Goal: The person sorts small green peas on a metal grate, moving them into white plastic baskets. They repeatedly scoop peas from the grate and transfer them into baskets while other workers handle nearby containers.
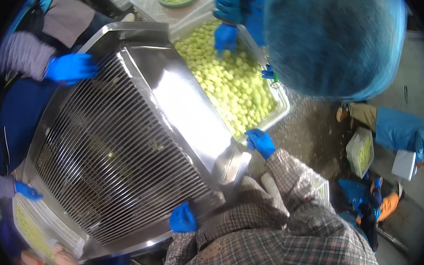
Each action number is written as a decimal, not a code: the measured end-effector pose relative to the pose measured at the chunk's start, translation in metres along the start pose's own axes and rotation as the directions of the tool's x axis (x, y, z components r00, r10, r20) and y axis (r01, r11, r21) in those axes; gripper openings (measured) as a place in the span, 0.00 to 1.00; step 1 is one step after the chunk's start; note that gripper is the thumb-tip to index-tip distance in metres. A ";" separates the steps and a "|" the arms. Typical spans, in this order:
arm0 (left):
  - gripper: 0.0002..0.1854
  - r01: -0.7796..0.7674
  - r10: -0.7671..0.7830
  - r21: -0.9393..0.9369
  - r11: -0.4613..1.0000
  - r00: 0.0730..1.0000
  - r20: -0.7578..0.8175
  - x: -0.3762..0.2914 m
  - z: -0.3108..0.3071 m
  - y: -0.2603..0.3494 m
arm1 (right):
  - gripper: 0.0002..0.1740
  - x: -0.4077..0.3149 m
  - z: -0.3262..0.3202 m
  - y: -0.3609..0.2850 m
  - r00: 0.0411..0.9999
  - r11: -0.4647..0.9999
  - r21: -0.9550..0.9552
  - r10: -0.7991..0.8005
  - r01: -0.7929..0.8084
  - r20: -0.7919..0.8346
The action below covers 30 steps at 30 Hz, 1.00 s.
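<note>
In a blue glove, my left hand (183, 218) is at the near rim of a stainless-steel slatted sorting grate (119, 151), its fingers curled. Whether they hold anything is hidden. My right hand (260, 142), also gloved in blue, has its fingers bent at the near corner of a white plastic crate (283, 107). I cannot tell whether it grips the crate or a fruit. Small round green fruits (223, 84) fill this crate. Between the crate and the slats runs a shiny metal side panel (184, 103). A few green bits lie under or on the slats.
Across the grate, a co-worker's gloved hand (73, 68) rests at the rim. Another co-worker's hand (226, 39) reaches into the fruit, beside a blue hair net (333, 44). A green bowl (180, 1) stands beyond. More crates (359, 153) and people are on the wet floor.
</note>
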<state>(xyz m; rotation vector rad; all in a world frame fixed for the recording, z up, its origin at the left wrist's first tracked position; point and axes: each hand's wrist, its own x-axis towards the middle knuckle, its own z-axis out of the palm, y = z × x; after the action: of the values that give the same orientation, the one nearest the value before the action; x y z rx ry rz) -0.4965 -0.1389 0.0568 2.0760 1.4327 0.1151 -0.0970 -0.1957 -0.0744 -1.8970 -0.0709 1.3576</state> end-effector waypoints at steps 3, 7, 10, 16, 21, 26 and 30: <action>0.10 0.033 -0.035 0.033 0.999 0.998 0.051 -0.002 0.001 -0.001 | 0.17 -0.015 -0.017 0.029 0.998 1.000 -0.009 0.030 -0.029 0.061; 0.10 0.069 -0.072 0.056 0.996 0.996 0.044 -0.009 0.008 -0.007 | 0.16 -0.024 -0.019 0.067 0.988 0.976 0.161 0.136 -0.147 0.077; 0.11 0.102 -0.104 0.043 0.994 0.993 0.060 -0.011 0.011 -0.011 | 0.16 -0.025 -0.023 0.078 0.986 0.983 0.099 0.147 -0.154 0.080; 0.12 0.122 -0.127 0.050 0.991 0.984 0.126 -0.012 0.013 -0.021 | 0.19 -0.027 -0.030 0.070 0.997 0.993 0.096 0.067 -0.071 0.046; 0.13 0.174 -0.157 -0.052 0.983 0.959 0.236 -0.025 0.037 -0.081 | 0.15 -0.053 -0.016 0.048 0.995 0.996 -0.006 0.093 -0.093 0.039; 0.15 0.137 -0.114 -0.043 0.990 0.929 0.353 -0.010 0.037 -0.066 | 0.18 -0.061 -0.018 0.098 0.996 0.965 0.253 -0.079 0.068 0.032; 0.17 0.213 -0.139 -0.132 0.968 0.895 0.424 -0.014 0.034 -0.074 | 0.18 -0.081 0.003 0.068 0.984 0.963 -0.211 -0.148 0.167 0.101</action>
<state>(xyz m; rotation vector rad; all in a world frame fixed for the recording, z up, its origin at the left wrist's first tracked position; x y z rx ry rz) -0.5491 -0.1490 -0.0060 1.6902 1.2863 -0.2515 -0.1593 -0.2783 -0.0538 -1.9661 -0.4209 1.3651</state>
